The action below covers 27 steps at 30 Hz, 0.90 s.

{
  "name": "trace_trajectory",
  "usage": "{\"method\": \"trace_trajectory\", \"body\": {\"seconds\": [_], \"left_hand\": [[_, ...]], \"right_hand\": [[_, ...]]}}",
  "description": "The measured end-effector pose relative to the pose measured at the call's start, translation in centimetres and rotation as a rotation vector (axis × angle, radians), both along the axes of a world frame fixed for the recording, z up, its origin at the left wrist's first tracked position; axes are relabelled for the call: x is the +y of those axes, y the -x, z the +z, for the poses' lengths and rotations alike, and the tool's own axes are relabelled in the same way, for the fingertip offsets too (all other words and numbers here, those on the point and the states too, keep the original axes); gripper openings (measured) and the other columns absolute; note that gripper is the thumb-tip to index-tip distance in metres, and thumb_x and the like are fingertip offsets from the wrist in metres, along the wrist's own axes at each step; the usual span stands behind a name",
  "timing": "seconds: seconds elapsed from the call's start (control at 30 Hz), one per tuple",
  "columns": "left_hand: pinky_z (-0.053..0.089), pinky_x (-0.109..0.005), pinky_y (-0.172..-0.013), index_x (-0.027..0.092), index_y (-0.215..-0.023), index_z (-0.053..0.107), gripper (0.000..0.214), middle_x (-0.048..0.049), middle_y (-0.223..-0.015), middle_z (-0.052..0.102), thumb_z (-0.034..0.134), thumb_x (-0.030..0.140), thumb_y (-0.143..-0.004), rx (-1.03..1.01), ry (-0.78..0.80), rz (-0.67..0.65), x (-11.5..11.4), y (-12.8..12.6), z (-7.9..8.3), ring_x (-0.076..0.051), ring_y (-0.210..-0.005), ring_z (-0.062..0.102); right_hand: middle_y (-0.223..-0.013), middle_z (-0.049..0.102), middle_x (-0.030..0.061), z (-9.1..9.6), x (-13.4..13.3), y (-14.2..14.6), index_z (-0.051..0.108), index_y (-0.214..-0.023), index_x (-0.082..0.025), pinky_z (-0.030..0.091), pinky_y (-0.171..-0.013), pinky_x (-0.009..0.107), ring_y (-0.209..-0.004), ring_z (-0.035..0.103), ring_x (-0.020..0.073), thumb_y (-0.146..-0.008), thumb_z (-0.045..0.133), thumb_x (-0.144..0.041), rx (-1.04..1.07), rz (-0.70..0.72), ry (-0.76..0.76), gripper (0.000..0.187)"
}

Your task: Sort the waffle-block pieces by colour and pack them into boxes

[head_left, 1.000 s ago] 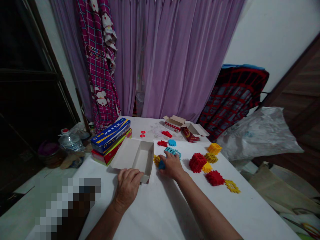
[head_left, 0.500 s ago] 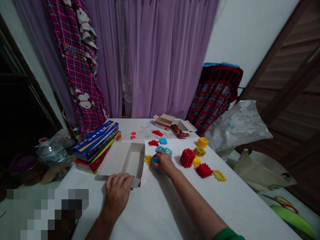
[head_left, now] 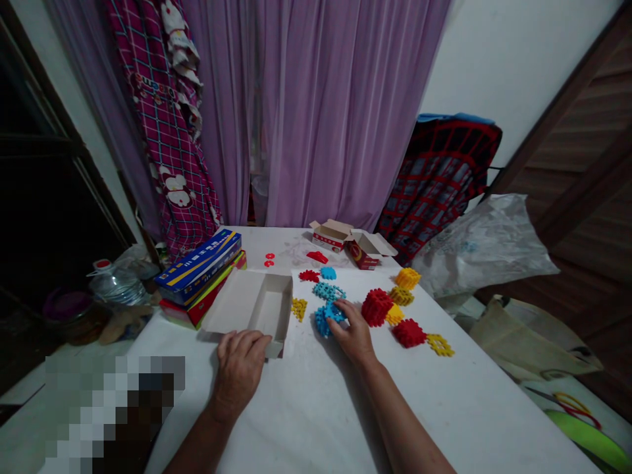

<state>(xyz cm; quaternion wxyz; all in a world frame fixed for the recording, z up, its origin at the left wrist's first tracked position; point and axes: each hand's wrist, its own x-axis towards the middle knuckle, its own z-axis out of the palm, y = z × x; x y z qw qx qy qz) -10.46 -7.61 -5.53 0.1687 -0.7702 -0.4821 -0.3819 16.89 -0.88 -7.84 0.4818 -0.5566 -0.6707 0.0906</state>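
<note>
Across the white-covered table, an open, pale-lined cardboard box is lying under your left hand, whose fingers are curling over its near edge. Your right hand is touching a blue toothed plastic block right of the box, thumb and fingers parted — whether either hand is truly pinching, I can't tell. The block is looking light and stiff, its teeth probably resisting slipping — opposite sides are offering the safest hold.

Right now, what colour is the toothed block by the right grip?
Toothed block: bright blue, best seen in head view.
</note>
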Motion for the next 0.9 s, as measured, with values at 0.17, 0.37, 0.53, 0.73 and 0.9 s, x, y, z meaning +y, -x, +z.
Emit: {"method": "trace_trajectory", "body": {"seconds": [0.17, 0.37, 0.53, 0.73, 0.9], "left_hand": [[0.032, -0.041, -0.096, 0.022, -0.098, 0.068, 0.024, -0.0048, -0.091, 0.071, 0.046, 0.014, -0.091, 0.014, -0.031, 0.003, 0.1, 0.1, 0.0, -0.021, -0.090, 0.061], [0.033, -0.042, -0.095, 0.020, -0.098, 0.068, 0.024, -0.0056, -0.090, 0.070, 0.045, 0.016, -0.093, -0.003, -0.053, -0.007, 0.2, 0.0, 0.0, -0.022, -0.089, 0.062], [0.033, -0.042, -0.095, 0.020, -0.097, 0.068, 0.023, -0.0057, -0.089, 0.070, 0.045, 0.017, -0.093, -0.001, -0.057, -0.011, 0.2, 0.0, 0.2, -0.021, -0.088, 0.062], [0.034, -0.042, -0.096, 0.020, -0.098, 0.067, 0.024, -0.0065, -0.089, 0.070, 0.044, 0.017, -0.094, -0.013, -0.062, -0.026, 0.2, -0.1, 0.2, -0.022, -0.089, 0.062], [0.033, -0.043, -0.096, 0.020, -0.098, 0.067, 0.020, -0.0065, -0.091, 0.070, 0.047, 0.018, -0.094, -0.032, -0.069, -0.038, 0.4, 0.1, 0.1, -0.022, -0.091, 0.062]], "right_hand": [[-0.121, 0.065, 0.0136, -0.8, 0.7, 0.8, 0.067, -0.114, -0.020, 0.047, -0.098, 0.045, -0.113, 0.060, 0.0279, -0.077, 0.062, -0.033, -0.068, 0.004, -0.033, 0.040], [-0.121, 0.066, 0.0122, -1.1, 0.4, 1.0, 0.063, -0.119, -0.020, 0.045, -0.099, 0.045, -0.114, 0.059, 0.0273, -0.078, 0.061, -0.034, -0.128, 0.007, -0.031, 0.043], [-0.125, 0.064, 0.0120, -1.0, 0.3, 1.2, 0.061, -0.124, -0.019, 0.044, -0.101, 0.043, -0.117, 0.057, 0.0261, -0.080, 0.057, -0.031, -0.152, -0.010, 0.002, 0.046], [-0.131, 0.059, 0.0142, -0.7, 0.3, 1.6, 0.058, -0.128, -0.018, 0.044, -0.101, 0.046, -0.121, 0.054, 0.0280, -0.081, 0.056, -0.030, -0.185, -0.050, 0.018, 0.049], [-0.124, 0.064, 0.0138, 0.4, -1.7, 1.0, 0.062, -0.121, -0.018, 0.047, -0.095, 0.044, -0.113, 0.059, 0.0264, -0.085, 0.053, -0.029, -0.159, -0.054, -0.110, 0.038]]}}
